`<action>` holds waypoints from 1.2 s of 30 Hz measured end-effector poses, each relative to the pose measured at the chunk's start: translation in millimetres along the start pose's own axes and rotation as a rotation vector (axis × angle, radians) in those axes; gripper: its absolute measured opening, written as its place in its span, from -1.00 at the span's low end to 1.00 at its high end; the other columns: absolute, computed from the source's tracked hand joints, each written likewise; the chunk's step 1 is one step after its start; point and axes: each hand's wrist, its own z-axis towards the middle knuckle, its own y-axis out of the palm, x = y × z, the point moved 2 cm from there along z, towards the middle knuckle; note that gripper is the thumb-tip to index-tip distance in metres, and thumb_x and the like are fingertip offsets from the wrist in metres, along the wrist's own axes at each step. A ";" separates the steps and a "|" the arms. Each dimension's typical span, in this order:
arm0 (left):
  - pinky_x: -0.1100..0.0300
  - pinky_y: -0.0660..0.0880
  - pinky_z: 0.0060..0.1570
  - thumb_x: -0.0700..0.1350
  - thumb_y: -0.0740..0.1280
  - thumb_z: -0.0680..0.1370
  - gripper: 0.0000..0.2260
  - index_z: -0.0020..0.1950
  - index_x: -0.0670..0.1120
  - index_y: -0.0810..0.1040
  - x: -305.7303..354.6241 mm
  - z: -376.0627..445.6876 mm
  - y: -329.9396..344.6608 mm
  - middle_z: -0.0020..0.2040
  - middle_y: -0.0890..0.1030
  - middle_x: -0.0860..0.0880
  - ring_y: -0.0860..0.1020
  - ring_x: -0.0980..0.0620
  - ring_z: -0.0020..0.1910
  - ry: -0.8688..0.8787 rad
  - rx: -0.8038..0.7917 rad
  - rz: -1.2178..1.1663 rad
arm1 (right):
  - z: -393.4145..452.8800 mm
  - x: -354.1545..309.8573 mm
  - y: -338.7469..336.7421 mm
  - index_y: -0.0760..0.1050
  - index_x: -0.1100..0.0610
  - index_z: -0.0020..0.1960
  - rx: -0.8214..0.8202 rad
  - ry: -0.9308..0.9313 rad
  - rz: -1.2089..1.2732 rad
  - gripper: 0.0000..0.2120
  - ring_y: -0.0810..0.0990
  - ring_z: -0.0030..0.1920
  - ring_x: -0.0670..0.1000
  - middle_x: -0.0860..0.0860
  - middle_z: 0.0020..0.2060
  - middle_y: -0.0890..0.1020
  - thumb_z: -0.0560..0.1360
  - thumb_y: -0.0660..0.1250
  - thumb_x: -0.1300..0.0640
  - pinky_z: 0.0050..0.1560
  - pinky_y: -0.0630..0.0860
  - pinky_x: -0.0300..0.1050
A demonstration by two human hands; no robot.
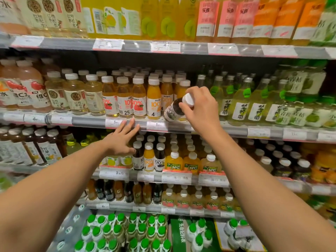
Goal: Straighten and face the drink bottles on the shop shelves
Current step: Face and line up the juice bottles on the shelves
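Head view: right hand (199, 106) grips the white cap of a dark juice bottle (173, 110), tilted, its base at the front edge of the middle shelf (181, 127). Left hand (121, 140), fingers spread, fingertips touching that edge.

Metal shop shelving, several tiers, each front edge (87, 120) fitted with a grey strip carrying price tags (156, 125). Top tier: tall yellow, pink and orange labelled bottles (207, 17). Second tier: rows of white-capped juice bottles (139, 99) marked "100%", pale tea bottles (74, 95) to their left, green-labelled bottles (256, 102) to their right. One dark bottle (175, 109) stands tilted at the edge. Third tier: dark, orange and "NFC" bottles (173, 161). Lowest level: shrink-wrapped packs of green-capped bottles (127, 231).
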 end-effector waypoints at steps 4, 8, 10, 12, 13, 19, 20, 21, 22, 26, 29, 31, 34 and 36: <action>-0.23 0.04 0.56 0.22 0.33 0.57 -0.09 0.62 0.18 -0.32 0.5 3.8 0.3 0.53 -0.51 0.13 -0.45 -0.04 0.55 -0.011 -0.006 -0.021 | -28.2 4.5 -8.6 0.51 0.05 0.20 -0.025 0.054 0.088 -0.73 0.41 -0.02 -0.11 0.00 0.07 0.53 0.55 0.42 0.00 -0.08 0.27 -0.29; -0.25 -0.02 0.57 0.20 0.34 0.57 -0.09 0.62 0.17 -0.32 -3.0 5.4 -2.4 0.54 -0.50 0.12 -0.44 -0.06 0.56 -0.004 -0.021 -0.035 | -63.0 10.4 -10.5 0.52 0.01 0.18 -0.039 0.212 0.206 -0.75 0.48 0.05 -0.05 -0.04 0.07 0.55 0.54 0.44 -0.01 0.04 0.36 -0.16; -0.25 0.00 0.57 0.19 0.34 0.57 -0.08 0.62 0.18 -0.32 -2.7 3.9 -3.2 0.54 -0.50 0.12 -0.44 -0.05 0.56 0.001 -0.010 -0.042 | -78.2 11.9 -8.3 0.53 0.00 0.17 -0.039 0.281 0.224 -0.75 0.49 0.06 -0.03 -0.05 0.06 0.55 0.53 0.45 -0.01 0.03 0.35 -0.12; -0.21 0.03 0.56 0.19 0.35 0.56 -0.08 0.62 0.17 -0.32 0.5 1.3 -2.2 0.55 -0.49 0.12 -0.42 -0.05 0.57 -0.001 0.024 -0.014 | -89.7 12.2 -5.0 0.53 0.00 0.16 -0.033 0.320 0.225 -0.76 0.50 0.06 -0.02 -0.07 0.05 0.56 0.53 0.46 0.00 0.04 0.35 -0.11; -0.18 0.05 0.55 0.19 0.35 0.56 -0.09 0.63 0.17 -0.30 2.4 -0.2 -0.9 0.57 -0.46 0.11 -0.38 -0.05 0.58 -0.007 0.061 0.005 | -94.3 12.1 -3.4 0.53 0.00 0.15 -0.028 0.332 0.230 -0.76 0.51 0.06 -0.01 -0.07 0.05 0.56 0.52 0.46 0.00 0.05 0.37 -0.10; -0.11 0.40 0.41 -0.13 0.40 0.50 -0.48 0.47 -0.02 0.47 7.5 -21.0 41.5 0.52 0.39 -0.02 0.34 -0.08 0.48 0.113 0.651 -0.137 | -106.2 4.9 9.4 0.53 0.00 0.14 -0.049 0.380 0.200 -0.77 0.52 0.04 0.01 -0.05 0.02 0.56 0.52 0.45 0.00 0.04 0.42 -0.06; -0.09 0.46 0.34 -0.16 0.40 0.49 -0.54 0.40 -0.02 0.52 9.6 -20.6 53.8 0.42 0.48 -0.01 0.42 -0.06 0.40 0.129 0.661 -0.155 | -105.5 2.8 12.8 0.53 0.00 0.15 -0.057 0.381 0.182 -0.76 0.52 0.03 0.01 -0.05 0.02 0.56 0.53 0.45 0.00 0.02 0.38 -0.09; -0.05 0.49 0.29 -0.16 0.39 0.50 -0.56 0.39 -0.01 0.53 12.3 -18.0 64.7 0.36 0.52 0.01 0.46 -0.04 0.34 0.135 0.624 -0.170 | -104.9 0.8 16.0 0.53 0.00 0.15 -0.063 0.382 0.166 -0.76 0.51 0.03 0.00 -0.05 0.03 0.56 0.53 0.45 0.00 0.02 0.35 -0.11; 0.00 0.49 0.28 -0.13 0.37 0.52 -0.57 0.40 0.01 0.51 14.6 -13.3 73.6 0.35 0.52 0.04 0.46 -0.01 0.33 0.129 0.564 -0.177 | -103.9 -0.7 19.8 0.53 0.00 0.16 -0.070 0.385 0.151 -0.76 0.50 0.04 -0.01 -0.06 0.04 0.56 0.53 0.44 0.00 0.02 0.33 -0.13; 0.09 0.37 0.41 -0.06 0.31 0.57 -0.49 0.53 0.03 0.36 14.4 20.7 90.5 0.46 0.42 0.05 0.36 0.00 0.43 0.122 0.400 -0.197 | -101.4 -5.3 32.9 0.52 -0.02 0.18 -0.092 0.389 0.103 -0.75 0.49 0.05 -0.05 -0.09 0.07 0.53 0.54 0.44 -0.01 0.00 0.31 -0.17; 0.04 0.34 0.46 -0.06 0.30 0.56 -0.43 0.58 -0.01 0.28 17.9 48.8 87.1 0.53 0.34 -0.03 0.30 -0.06 0.49 0.119 0.320 -0.167 | -98.3 -6.1 39.1 0.51 -0.05 0.15 -0.085 0.393 0.089 -0.77 0.48 0.02 -0.09 -0.13 0.03 0.53 0.53 0.45 0.00 -0.03 0.32 -0.20; 0.01 0.41 0.38 -0.03 0.30 0.56 -0.43 0.57 -0.02 0.27 23.6 63.0 81.5 0.48 0.39 -0.05 0.35 -0.09 0.45 0.084 0.289 -0.078 | -96.2 -5.2 41.3 0.50 -0.07 0.13 -0.084 0.392 0.074 -0.78 0.49 0.00 -0.09 -0.13 0.01 0.53 0.53 0.45 0.00 -0.04 0.34 -0.18; 0.00 0.45 0.29 -0.02 0.29 0.56 -0.52 0.47 -0.06 0.36 34.4 78.9 81.4 0.37 0.48 -0.09 0.44 -0.12 0.33 0.042 0.218 0.047 | -93.5 0.6 42.9 0.51 -0.09 0.14 -0.090 0.387 0.031 -0.77 0.49 0.01 -0.11 -0.16 0.02 0.53 0.52 0.46 0.00 -0.01 0.35 -0.19; 0.00 0.46 0.26 -0.04 0.30 0.57 -0.56 0.44 -0.06 0.38 38.9 85.1 83.3 0.36 0.48 -0.10 0.45 -0.13 0.32 0.015 0.190 0.078 | -91.7 4.5 43.0 0.52 -0.09 0.16 -0.092 0.379 0.020 -0.75 0.50 0.02 -0.13 -0.18 0.02 0.53 0.52 0.47 0.00 0.01 0.38 -0.22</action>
